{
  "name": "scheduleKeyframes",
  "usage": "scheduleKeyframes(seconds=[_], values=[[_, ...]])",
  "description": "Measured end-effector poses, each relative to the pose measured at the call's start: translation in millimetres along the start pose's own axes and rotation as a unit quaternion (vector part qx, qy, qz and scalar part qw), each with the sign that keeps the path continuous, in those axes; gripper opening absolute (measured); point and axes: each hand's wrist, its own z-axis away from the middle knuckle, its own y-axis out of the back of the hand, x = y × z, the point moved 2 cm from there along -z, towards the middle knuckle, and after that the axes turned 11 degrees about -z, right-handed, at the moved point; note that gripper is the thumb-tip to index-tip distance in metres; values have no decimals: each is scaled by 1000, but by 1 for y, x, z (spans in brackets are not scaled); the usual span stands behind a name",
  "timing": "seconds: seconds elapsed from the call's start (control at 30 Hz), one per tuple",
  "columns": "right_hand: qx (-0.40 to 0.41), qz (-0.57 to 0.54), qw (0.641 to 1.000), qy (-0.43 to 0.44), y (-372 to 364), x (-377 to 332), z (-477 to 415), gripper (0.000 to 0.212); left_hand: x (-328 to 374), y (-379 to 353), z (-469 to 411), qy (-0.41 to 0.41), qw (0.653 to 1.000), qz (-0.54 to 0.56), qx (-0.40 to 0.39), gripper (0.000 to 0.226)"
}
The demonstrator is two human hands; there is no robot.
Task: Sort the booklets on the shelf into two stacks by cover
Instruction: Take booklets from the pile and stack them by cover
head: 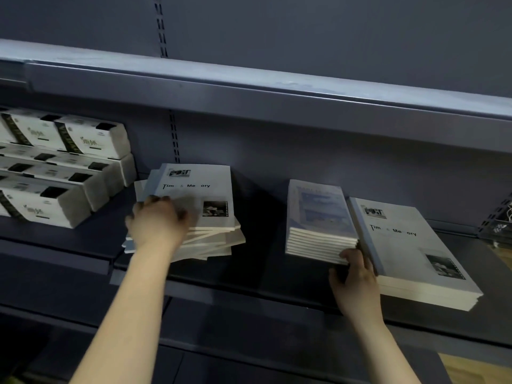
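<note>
Three piles of booklets lie on the dark shelf [263, 275]. The untidy left pile [205, 206] has a white "Time & Memory" cover with a small black-and-white photo on top. My left hand [158, 220] rests on that pile's near left corner, fingers curled over the top cover. A neat middle stack [318, 217] shows a pale blue picture cover. At the right sits a stack [410, 245] topped by the white "Time & Memory" cover. My right hand [357, 275] is at the gap between these two stacks, thumb against the blue stack's front edge and fingers at the white stack's left side.
White boxes with black bands [63, 167] are stacked in rows at the far left of the shelf. An upper shelf [277, 92] overhangs the booklets. A black wire rack [496, 223] sits at the far right.
</note>
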Motion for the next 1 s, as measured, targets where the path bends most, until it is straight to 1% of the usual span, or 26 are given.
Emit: scheduleKeyframes(seconds=[0.07,0.13,0.27,0.33,0.4,0.47,0.5,0.53,0.57,0.63,0.73,0.77,0.83,0.9,0.97,1.0], values=[[-19,7,1000,5,-4,-3,4,27,-13,-2,-8,31,999,-16,-32,64],[-34,19,999,19,-9,-5,7,22,-20,-7,-15,51,998,1,-47,72],[-42,23,999,25,-15,-8,8,19,-26,-9,-28,68,993,32,-88,75],[-44,15,999,16,-16,-10,9,20,-29,-5,-33,80,990,54,-104,73],[-44,7,999,11,-15,-11,9,20,-28,0,-37,87,987,84,-104,61],[-49,2,999,10,-13,-13,9,20,-24,3,-38,78,988,114,-67,47],[-55,-2,998,10,-11,-13,9,20,-22,4,-38,72,986,146,-42,41],[-62,-9,998,12,-9,-14,9,19,-21,5,-36,72,976,202,-28,35],[-69,-19,997,16,-7,-16,9,18,-19,6,-32,72,959,274,-18,31],[-82,-45,995,18,-1,-20,8,16,-15,7,-20,72,907,415,-6,27],[-86,-107,991,12,7,-30,6,12,2,9,1,50,873,485,37,22],[-84,-132,988,6,10,-34,4,10,12,8,10,50,853,518,34,20],[-89,-184,979,-22,14,-42,1,10,33,1,25,55,807,588,-1,18],[-106,-248,960,-72,21,-49,-1,21,57,-4,43,64,767,638,-30,19],[-114,-331,929,-120,30,-54,-2,30,83,-5,62,57,732,677,-49,20],[-113,-371,912,-136,36,-55,-2,30,96,-4,71,45,720,690,-55,18]])
